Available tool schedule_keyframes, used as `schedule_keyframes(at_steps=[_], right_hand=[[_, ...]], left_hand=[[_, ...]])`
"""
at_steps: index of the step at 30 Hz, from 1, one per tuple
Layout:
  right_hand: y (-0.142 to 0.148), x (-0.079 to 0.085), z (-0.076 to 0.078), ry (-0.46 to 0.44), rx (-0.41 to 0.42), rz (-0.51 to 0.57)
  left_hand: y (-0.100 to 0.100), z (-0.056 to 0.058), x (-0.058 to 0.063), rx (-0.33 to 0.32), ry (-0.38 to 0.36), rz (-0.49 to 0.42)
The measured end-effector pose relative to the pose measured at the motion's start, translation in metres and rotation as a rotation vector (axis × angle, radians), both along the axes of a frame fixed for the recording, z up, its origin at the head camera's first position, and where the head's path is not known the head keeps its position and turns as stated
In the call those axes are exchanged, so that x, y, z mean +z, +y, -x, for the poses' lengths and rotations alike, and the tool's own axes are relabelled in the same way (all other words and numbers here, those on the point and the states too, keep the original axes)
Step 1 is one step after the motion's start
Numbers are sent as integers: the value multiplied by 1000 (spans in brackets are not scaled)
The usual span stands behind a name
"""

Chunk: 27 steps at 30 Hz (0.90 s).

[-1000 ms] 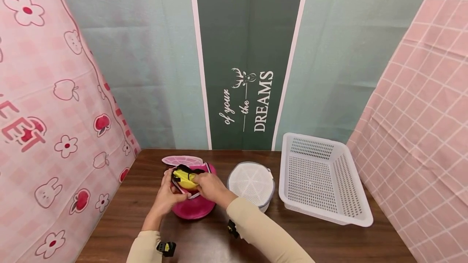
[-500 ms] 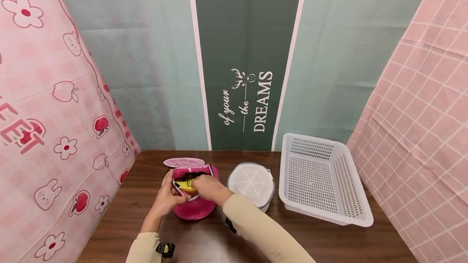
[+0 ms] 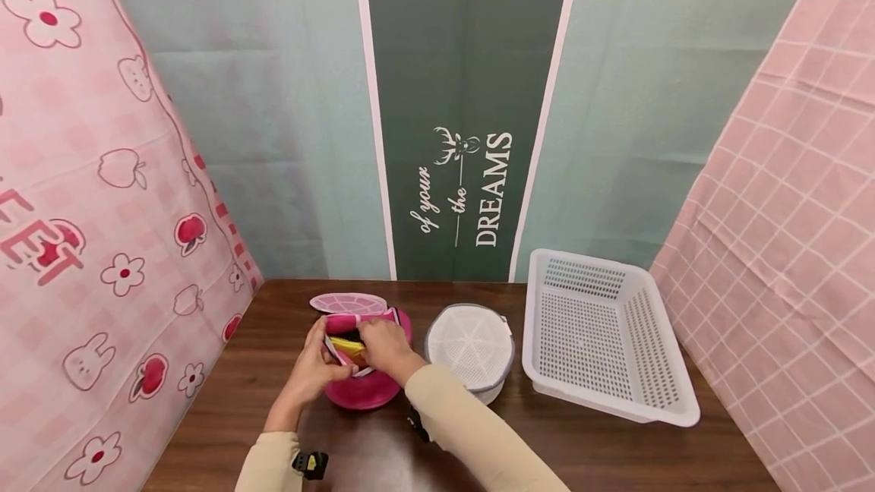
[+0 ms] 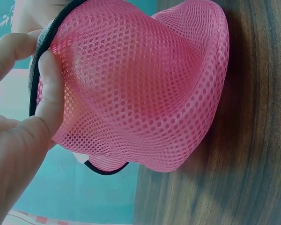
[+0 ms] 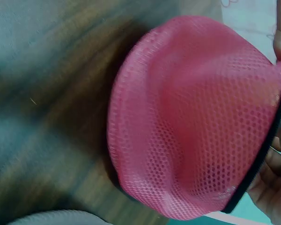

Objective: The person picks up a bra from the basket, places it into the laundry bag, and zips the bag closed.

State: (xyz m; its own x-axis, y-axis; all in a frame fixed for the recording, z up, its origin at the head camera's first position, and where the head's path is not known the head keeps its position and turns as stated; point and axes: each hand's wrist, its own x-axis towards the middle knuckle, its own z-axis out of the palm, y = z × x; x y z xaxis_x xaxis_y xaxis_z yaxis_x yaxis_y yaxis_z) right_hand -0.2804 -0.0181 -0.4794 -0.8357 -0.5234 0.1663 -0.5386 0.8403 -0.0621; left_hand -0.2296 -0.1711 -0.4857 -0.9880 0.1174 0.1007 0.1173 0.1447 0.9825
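A bright pink mesh laundry bag [image 3: 362, 392] stands at the left of the table, its dark-edged mouth facing up. My left hand [image 3: 311, 372] pinches the near left part of the rim, its thumb [image 4: 51, 89] outside the mesh in the left wrist view. At the bag's mouth is my right hand [image 3: 388, 348], fingers bent down over the opening. In the right wrist view those fingers [image 5: 274, 185] are partly hidden behind the dark zip edge; I cannot tell what they hold. Inside the bag shows a yellow and black cloth item [image 3: 347, 344]. A lighter pink round lid [image 3: 350, 303] hangs back behind the bag.
Right of the bag stands a round white mesh bag [image 3: 470, 344] with a grey rim, close to my right forearm. Farther right, a white perforated plastic basket [image 3: 611, 403] sits on the brown wooden table [image 3: 383, 462]. Cloth curtains [image 3: 287, 135] close in the back and sides.
The yellow and black cloth item has gone down deeper into the pink bag. My right hand has shifted slightly left and up at the mouth; the left hand keeps its grip on the rim.
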Motion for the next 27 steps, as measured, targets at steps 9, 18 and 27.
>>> schedule_keyframes(at_steps=[9,18,27], right_hand=[[-2,-3,-4,-199,19,106],[2,-6,0,-293,53,178],[1,-11,-1,-313,137,119]], left_hand=[[-2,1,1,28,-71,-46],[-2,1,3,26,-79,-29],[-4,2,0,45,-79,-8]])
